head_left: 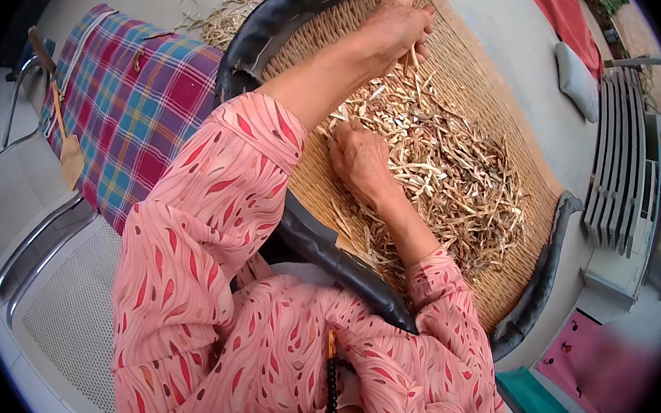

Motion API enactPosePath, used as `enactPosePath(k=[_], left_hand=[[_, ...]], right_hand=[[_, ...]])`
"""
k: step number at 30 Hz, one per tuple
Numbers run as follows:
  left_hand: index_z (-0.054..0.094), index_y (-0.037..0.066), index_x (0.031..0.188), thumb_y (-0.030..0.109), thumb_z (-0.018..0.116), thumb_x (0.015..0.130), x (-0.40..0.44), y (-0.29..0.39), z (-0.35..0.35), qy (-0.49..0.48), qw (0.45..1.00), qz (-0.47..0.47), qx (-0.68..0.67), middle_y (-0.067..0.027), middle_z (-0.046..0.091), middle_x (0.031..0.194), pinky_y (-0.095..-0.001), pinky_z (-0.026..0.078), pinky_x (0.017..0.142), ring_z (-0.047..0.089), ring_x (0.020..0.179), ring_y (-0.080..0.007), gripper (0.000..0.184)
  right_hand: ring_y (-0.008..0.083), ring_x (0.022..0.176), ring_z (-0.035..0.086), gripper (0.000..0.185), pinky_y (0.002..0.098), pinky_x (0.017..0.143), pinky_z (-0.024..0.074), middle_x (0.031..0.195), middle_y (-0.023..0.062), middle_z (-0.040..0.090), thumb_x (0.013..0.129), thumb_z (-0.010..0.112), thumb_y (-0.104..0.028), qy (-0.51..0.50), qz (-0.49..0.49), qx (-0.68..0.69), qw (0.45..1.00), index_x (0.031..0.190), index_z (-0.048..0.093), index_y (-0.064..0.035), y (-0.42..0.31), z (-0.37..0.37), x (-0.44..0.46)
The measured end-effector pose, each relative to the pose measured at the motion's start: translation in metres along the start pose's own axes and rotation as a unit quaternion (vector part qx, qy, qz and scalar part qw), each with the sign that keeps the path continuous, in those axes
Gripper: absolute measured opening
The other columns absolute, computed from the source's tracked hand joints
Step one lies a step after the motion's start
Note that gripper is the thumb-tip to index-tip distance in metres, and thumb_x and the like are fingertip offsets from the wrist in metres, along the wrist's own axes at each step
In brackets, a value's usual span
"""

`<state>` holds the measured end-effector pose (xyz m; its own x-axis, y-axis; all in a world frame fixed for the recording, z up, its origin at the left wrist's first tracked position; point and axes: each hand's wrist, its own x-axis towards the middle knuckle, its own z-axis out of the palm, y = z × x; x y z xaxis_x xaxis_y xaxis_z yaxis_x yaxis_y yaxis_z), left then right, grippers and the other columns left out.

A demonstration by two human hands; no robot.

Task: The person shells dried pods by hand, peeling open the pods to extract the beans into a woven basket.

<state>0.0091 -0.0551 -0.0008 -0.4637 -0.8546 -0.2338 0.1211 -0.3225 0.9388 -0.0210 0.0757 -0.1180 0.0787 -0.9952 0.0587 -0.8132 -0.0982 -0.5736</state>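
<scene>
Across my lap lies a large woven basket tray [482, 62] with a thick black padded rim. A heap of dry, split husks [452, 173], which look like bean pods, covers its middle. My left hand [398, 30] is closed near the tray's far end, and a dry pod [414, 56] pokes out below its fingers. Closer to me, my right hand [362, 161] rests at the heap's left edge with its fingers curled in. Whatever it holds, if anything, is hidden beneath the fingers.
To the left stand metal mesh chairs [60, 267] and a plaid cloth [135, 90] with a wooden paddle [70, 153] against it. More husks [226, 20] lie on the floor beyond. At right are a grey cushion [575, 82], a red cloth [560, 10] and a slatted bench [614, 161].
</scene>
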Motion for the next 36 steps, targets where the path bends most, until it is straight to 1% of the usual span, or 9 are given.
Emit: enactPosePath(k=[5, 10, 16, 20, 22, 26, 27, 32, 36], left_hand=[[0.048, 0.004, 0.072, 0.023, 0.055, 0.088, 0.007, -0.003, 0.000, -0.012, 1.000, -0.006, 0.027, 0.0013, 0.043, 0.054, -0.0206, 0.027, 0.034, 0.038, 0.041, -0.0056, 0.026], [0.046, 0.006, 0.063, 0.026, 0.064, 0.082, 0.014, -0.018, -0.001, -0.057, 0.978, 0.021, 0.200, 0.0011, 0.040, 0.050, -0.0221, 0.021, 0.032, 0.034, 0.040, -0.0049, 0.033], [0.048, 0.004, 0.064, 0.022, 0.059, 0.083, 0.009, -0.026, 0.006, -0.061, 0.973, 0.091, 0.203, -0.0018, 0.044, 0.055, -0.0286, 0.032, 0.041, 0.036, 0.044, -0.0083, 0.029], [0.054, 0.000, 0.078, 0.016, 0.057, 0.081, 0.019, -0.019, 0.000, -0.011, 0.983, 0.139, 0.116, -0.0027, 0.049, 0.062, -0.0275, 0.036, 0.046, 0.043, 0.053, -0.0112, 0.017], [0.057, -0.001, 0.099, 0.009, 0.054, 0.074, 0.021, -0.022, 0.001, -0.070, 0.950, 0.301, -0.047, -0.0022, 0.055, 0.077, -0.0305, 0.042, 0.058, 0.050, 0.069, -0.0153, 0.027], [0.057, -0.002, 0.096, 0.011, 0.051, 0.073, 0.020, -0.028, -0.003, -0.142, 0.950, 0.272, -0.051, -0.0038, 0.055, 0.076, -0.0304, 0.038, 0.049, 0.047, 0.063, -0.0126, 0.028], [0.047, 0.003, 0.056, 0.014, 0.060, 0.079, 0.021, -0.017, 0.006, 0.000, 0.990, 0.053, 0.130, -0.0019, 0.042, 0.046, -0.0280, 0.034, 0.037, 0.042, 0.042, -0.0088, 0.029], [0.051, 0.001, 0.069, 0.017, 0.058, 0.085, 0.012, -0.011, 0.002, -0.051, 0.986, 0.036, 0.156, -0.0030, 0.045, 0.052, -0.0250, 0.031, 0.039, 0.041, 0.044, -0.0092, 0.024], [0.051, 0.001, 0.070, 0.017, 0.060, 0.084, 0.014, -0.014, 0.003, -0.065, 0.981, 0.007, 0.183, -0.0020, 0.042, 0.053, -0.0247, 0.030, 0.039, 0.039, 0.045, -0.0094, 0.023]], right_hand=[[0.0064, 0.046, 0.041, 0.013, 0.0188, 0.043, 0.0332, 0.061, 0.0006, 0.055, 0.083, 0.057, -0.009, -0.016, 0.250, 0.366, 0.896, 0.070, 0.059, -0.0060, 0.020, -0.048, 0.010], [0.0049, 0.046, 0.041, 0.012, 0.0179, 0.041, 0.0310, 0.061, 0.0011, 0.055, 0.084, 0.061, -0.010, 0.172, 0.218, 0.555, 0.784, 0.075, 0.060, -0.0022, 0.031, -0.097, 0.019], [0.0045, 0.049, 0.044, 0.014, 0.0178, 0.043, 0.0336, 0.067, 0.0033, 0.060, 0.086, 0.059, -0.015, 0.201, 0.178, 0.547, 0.793, 0.081, 0.061, -0.0021, 0.008, -0.105, 0.023], [0.0111, 0.046, 0.043, 0.022, 0.0254, 0.039, 0.0364, 0.058, 0.0042, 0.054, 0.085, 0.058, -0.020, 0.075, 0.136, 0.208, 0.966, 0.069, 0.055, -0.0051, 0.007, -0.063, -0.002], [0.0156, 0.047, 0.044, 0.025, 0.0302, 0.040, 0.0378, 0.060, 0.0079, 0.053, 0.081, 0.064, -0.023, -0.095, 0.099, 0.052, 0.989, 0.068, 0.054, -0.0041, 0.001, -0.041, -0.015], [0.0290, 0.054, 0.055, 0.016, 0.0393, 0.050, 0.0422, 0.062, 0.0175, 0.055, 0.075, 0.059, -0.011, -0.036, -0.001, -0.066, 0.997, 0.068, 0.052, 0.0017, -0.003, -0.010, -0.019], [0.0289, 0.054, 0.055, 0.014, 0.0395, 0.050, 0.0422, 0.061, 0.0178, 0.054, 0.075, 0.057, -0.010, -0.058, 0.021, -0.003, 0.998, 0.069, 0.052, 0.0021, -0.001, -0.013, -0.016], [0.0104, 0.048, 0.043, 0.013, 0.0239, 0.045, 0.0359, 0.058, 0.0054, 0.054, 0.081, 0.052, -0.007, -0.087, 0.246, 0.364, 0.894, 0.074, 0.058, 0.0004, 0.019, -0.045, -0.009], [0.0046, 0.047, 0.040, 0.010, 0.0182, 0.042, 0.0298, 0.064, 0.0046, 0.057, 0.084, 0.054, -0.007, 0.010, 0.261, 0.532, 0.805, 0.077, 0.058, -0.0015, 0.027, -0.076, -0.005]])
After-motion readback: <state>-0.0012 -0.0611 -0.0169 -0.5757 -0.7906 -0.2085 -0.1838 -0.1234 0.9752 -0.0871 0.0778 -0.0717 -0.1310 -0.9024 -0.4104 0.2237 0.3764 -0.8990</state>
